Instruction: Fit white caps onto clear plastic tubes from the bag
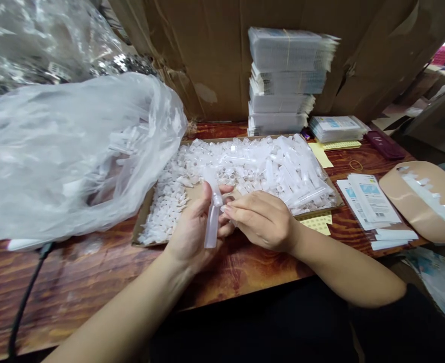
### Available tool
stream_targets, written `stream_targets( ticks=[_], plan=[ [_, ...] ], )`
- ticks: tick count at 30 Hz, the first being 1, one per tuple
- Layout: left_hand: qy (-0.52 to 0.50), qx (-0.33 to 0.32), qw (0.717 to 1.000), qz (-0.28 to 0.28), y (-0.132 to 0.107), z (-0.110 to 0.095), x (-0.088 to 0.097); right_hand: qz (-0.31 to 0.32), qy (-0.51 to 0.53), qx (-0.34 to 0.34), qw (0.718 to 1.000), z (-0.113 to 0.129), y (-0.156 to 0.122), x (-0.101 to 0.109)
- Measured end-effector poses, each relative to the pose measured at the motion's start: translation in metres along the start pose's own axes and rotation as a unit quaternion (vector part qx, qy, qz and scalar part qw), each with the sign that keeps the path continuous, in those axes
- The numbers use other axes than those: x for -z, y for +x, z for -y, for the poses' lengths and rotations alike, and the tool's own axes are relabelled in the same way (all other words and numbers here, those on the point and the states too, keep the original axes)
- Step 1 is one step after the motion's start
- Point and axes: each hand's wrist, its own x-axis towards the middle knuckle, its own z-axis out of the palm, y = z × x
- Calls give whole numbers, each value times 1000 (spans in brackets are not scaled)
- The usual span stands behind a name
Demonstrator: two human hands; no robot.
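Observation:
My left hand is closed round a small clear plastic tube, held upright over the wooden table. My right hand touches the tube's upper part with pinched fingertips; what they pinch is too small to name. Just behind both hands lies a flat cardboard tray heaped with several clear tubes and small white caps.
A big clear plastic bag of tubes fills the left. Stacks of flat packets stand at the back against cardboard. Printed sachets, yellow label sheets and a tan board with tape strips lie right. A black cable runs down left.

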Motion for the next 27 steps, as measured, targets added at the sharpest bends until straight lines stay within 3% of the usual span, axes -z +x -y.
stream_targets(
  ticks=[18,24,27],
  plan=[
    [-20,9,999,44,0,7,1,54,-69,-12,996,8,-2,-6],
    [-49,24,999,2,-2,4,-6,39,-106,-18,993,11,7,-10],
    [-49,-2,998,-25,-2,6,-7,26,-84,-46,995,11,7,-15]
  ],
)
